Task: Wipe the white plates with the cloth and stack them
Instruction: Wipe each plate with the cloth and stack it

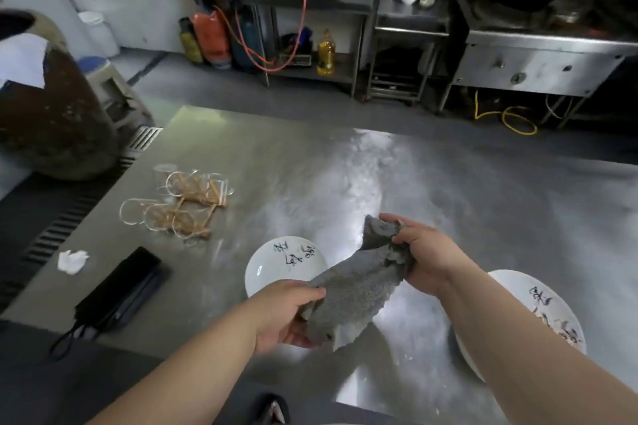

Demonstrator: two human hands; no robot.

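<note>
Cloth (pixel 359 290), grey towelling, is held off the counter (pixel 483 200) between both hands, drawn out but not taut. Left grip (pixel 290 314): fingers and thumb curled round the cloth's near, lower end, bunching it. Right grip (pixel 428 252): fingers pinch the far, upper end, with a corner sticking up past the knuckles. The cloth's long axis runs diagonally, from near-left to far-right. Two white plates with dark brush lettering lie flat on the counter, well apart and not stacked. Mid plate (pixel 276 266) sits just beyond the left grip, its near-right edge hidden under the cloth and that hand. Right plate (pixel 552 314) lies below the right forearm, which covers part of it. No contact between cloth and either plate is visible, so wiping is judged not yet begun on these two. Key relation: the mid plate is closest to the left grip and almost directly under the cloth's lower end, so a short drop forward and down would land the cloth on it. The right plate is reached only by drawing the right arm back. Risk: the plates may slide on the bare steel if not steadied.
</note>
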